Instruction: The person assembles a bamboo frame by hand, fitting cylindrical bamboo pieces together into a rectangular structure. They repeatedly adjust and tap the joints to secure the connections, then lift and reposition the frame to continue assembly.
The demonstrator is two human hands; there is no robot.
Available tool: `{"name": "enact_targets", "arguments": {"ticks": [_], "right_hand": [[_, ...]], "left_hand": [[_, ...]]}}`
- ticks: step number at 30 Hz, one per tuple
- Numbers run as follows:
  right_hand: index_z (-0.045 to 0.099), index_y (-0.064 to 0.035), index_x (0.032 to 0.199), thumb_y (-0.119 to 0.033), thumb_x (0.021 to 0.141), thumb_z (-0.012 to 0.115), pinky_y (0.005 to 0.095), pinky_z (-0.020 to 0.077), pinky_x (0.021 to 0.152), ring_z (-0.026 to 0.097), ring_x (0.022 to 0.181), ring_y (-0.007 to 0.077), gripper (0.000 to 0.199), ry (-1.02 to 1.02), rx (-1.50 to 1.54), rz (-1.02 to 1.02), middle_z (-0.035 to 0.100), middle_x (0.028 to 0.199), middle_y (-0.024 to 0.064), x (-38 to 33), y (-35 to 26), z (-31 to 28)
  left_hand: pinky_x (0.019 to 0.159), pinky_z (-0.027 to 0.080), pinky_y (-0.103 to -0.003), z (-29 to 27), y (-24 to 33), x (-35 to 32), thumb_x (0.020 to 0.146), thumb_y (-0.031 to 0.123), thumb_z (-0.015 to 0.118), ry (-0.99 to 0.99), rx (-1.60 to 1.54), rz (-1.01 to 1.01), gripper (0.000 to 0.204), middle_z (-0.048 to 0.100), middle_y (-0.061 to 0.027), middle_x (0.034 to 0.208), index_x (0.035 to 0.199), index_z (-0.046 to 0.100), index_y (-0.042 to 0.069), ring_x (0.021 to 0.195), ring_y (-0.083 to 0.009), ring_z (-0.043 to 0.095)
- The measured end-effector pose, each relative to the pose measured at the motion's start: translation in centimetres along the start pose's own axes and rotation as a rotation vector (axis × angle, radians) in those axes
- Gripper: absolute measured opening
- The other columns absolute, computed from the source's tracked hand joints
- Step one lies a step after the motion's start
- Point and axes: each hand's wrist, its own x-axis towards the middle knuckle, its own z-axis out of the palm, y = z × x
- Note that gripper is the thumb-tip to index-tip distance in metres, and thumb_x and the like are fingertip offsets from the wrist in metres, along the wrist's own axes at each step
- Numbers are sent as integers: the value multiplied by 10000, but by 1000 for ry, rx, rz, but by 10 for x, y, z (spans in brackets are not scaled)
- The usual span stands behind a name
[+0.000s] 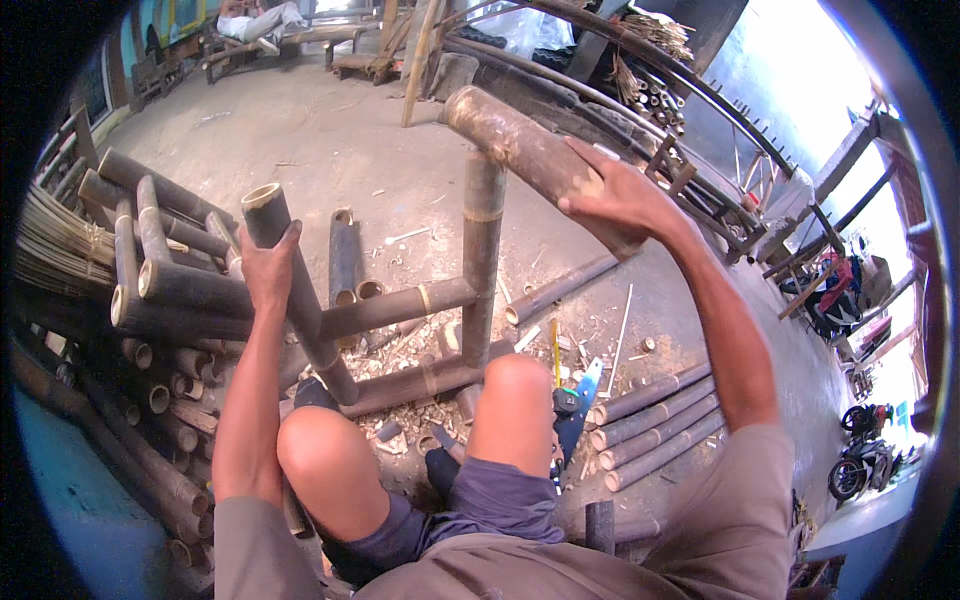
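Note:
In front of my knees stands a bamboo frame (400,305) of two upright posts joined by two crosspieces. My left hand (268,262) is wrapped round the left post (308,300), just below its open top end. Across the top of the right post (483,210) slants a thick, brown wooden log (515,140), which looks like a heavy length of bamboo or trunk. My right hand (625,195) grips it near its lower, right end, thumb along the side. Whether the log touches the post top I cannot tell. Parts of the lower crosspiece are behind my knee.
A stacked bamboo frame (185,285) and many cut poles (180,480) lie at my left. Several poles (650,425) rest at the right, near a saw (580,400) and tape measure (567,402). Wood shavings (420,400) cover the floor. A person (260,20) sits far back.

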Motion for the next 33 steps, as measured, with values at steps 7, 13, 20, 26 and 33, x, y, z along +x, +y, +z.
{"name": "enact_targets", "arguments": {"ticks": [7,13,20,26,33], "right_hand": [[221,-126,1622,-453,831,797,490,532,982,656,1176,447,1032,380,497,274,637,1288,311,-135,17,174],[358,-94,1542,-410,876,744,562,523,903,637,1092,522,832,93,478,709,676,1160,322,-330,18,357],[224,-169,1615,-302,957,622,576,521,822,676,944,506,780,-518,389,626,693,1051,309,-473,19,454],[695,-19,1118,-242,944,590,541,546,792,699,955,456,302,-558,103,615,717,1034,275,-376,59,455],[461,29,1503,-498,967,669,420,523,927,677,1056,319,780,307,736,272,708,1132,238,-87,22,218]], "left_hand": [[890,524,-370,-20,-3,-13,815,322,864,-87,-160,74,595,699,-107,1085,1240,573,25,983,-214,661],[821,554,-335,-45,-1,6,806,225,864,-203,-293,122,598,689,-89,1060,1283,554,37,919,-181,670],[908,517,-335,-83,-8,25,872,361,809,-178,-205,50,588,673,-79,1137,1312,584,41,1031,-182,643],[1078,357,-328,-96,-2,51,949,659,578,-75,-184,111,754,603,-79,1256,1299,628,-8,1198,-181,520],[753,549,-306,-99,41,70,949,533,668,-202,-331,139,546,720,-111,885,1027,697,-7,815,-184,695]]}}
